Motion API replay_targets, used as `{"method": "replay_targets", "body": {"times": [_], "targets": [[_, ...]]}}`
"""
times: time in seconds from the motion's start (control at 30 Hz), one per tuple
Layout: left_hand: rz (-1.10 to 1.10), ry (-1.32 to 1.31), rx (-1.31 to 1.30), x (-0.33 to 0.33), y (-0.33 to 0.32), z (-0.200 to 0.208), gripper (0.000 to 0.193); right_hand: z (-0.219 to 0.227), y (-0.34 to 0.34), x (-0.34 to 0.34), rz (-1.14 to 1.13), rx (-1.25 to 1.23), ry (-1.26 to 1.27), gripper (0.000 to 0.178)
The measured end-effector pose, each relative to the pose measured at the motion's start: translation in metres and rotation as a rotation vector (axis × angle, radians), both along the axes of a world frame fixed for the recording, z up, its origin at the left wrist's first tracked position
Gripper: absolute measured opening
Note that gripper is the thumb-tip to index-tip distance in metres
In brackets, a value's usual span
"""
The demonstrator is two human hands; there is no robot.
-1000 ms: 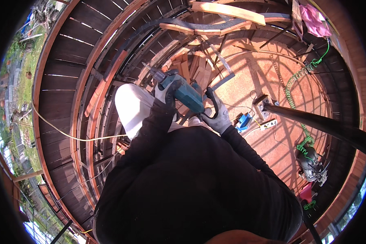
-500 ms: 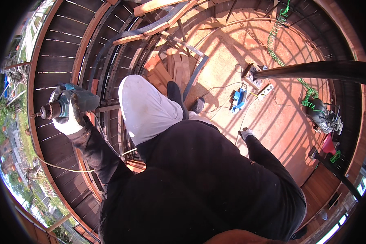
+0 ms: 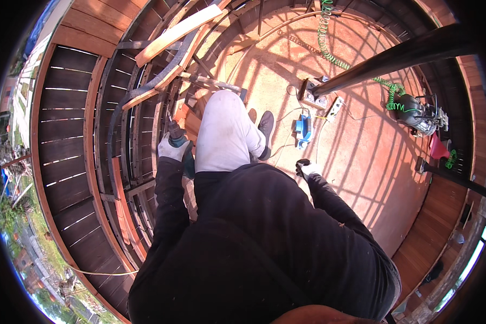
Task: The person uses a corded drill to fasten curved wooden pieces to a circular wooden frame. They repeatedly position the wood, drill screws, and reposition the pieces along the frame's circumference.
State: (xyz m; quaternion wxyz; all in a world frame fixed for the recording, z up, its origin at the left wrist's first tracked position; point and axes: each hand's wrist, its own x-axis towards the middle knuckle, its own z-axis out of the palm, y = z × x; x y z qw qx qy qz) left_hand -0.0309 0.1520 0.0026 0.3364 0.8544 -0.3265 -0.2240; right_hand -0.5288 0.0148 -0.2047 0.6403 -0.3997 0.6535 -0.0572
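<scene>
In a white glove, my left hand [image 3: 173, 147] grips a teal power drill [image 3: 175, 131] beside my raised knee. The drill's bit points toward the framework of bars, and part of its body is hidden behind the hand and sleeve. My right hand [image 3: 309, 169], gloved in white with dark patches, hangs low over the floor on the right. Its fingers look curled, with something dark at them that is too small to make out. A blue tool or stand [image 3: 303, 129] lies on the floor ahead of that hand.
Metal framework [image 3: 129, 100] with wooden strips [image 3: 178, 35] stands along the left. A black post [image 3: 383, 62] slants down to a box [image 3: 311, 94]. Cords run to a power strip [image 3: 335, 108]. A compressor [image 3: 416, 114] with a green coiled hose [image 3: 323, 40] sits at right.
My left hand has brought the drill from over the dark slats at far left in to my knee, turning its bit away from me. My body and view have turned; my right hand has moved too.
</scene>
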Motion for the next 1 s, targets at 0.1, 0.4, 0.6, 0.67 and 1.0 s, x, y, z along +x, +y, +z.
{"method": "replay_targets", "body": {"times": [0.1,0.4,0.6,0.67,1.0], "targets": [[-0.068,0.136,0.090,-0.005,-0.024,-0.027,0.040,0.031,-0.022,-0.006,0.037,0.073,0.178,0.017],[-0.260,0.164,0.553,-0.025,-0.112,-0.153,0.046,0.029,-0.127,0.005,0.077,0.103,0.244,0.018],[-0.256,0.261,0.821,-0.016,-0.162,-0.185,0.052,-0.001,-0.211,0.028,0.179,-0.084,0.169,0.019],[-0.230,0.285,0.868,-0.015,-0.176,-0.183,0.054,-0.008,-0.233,0.034,0.120,-0.037,0.282,0.019],[-0.107,0.339,0.868,-0.043,-0.245,-0.143,0.047,0.001,-0.376,0.043,0.643,-0.425,0.378,0.022]]}}
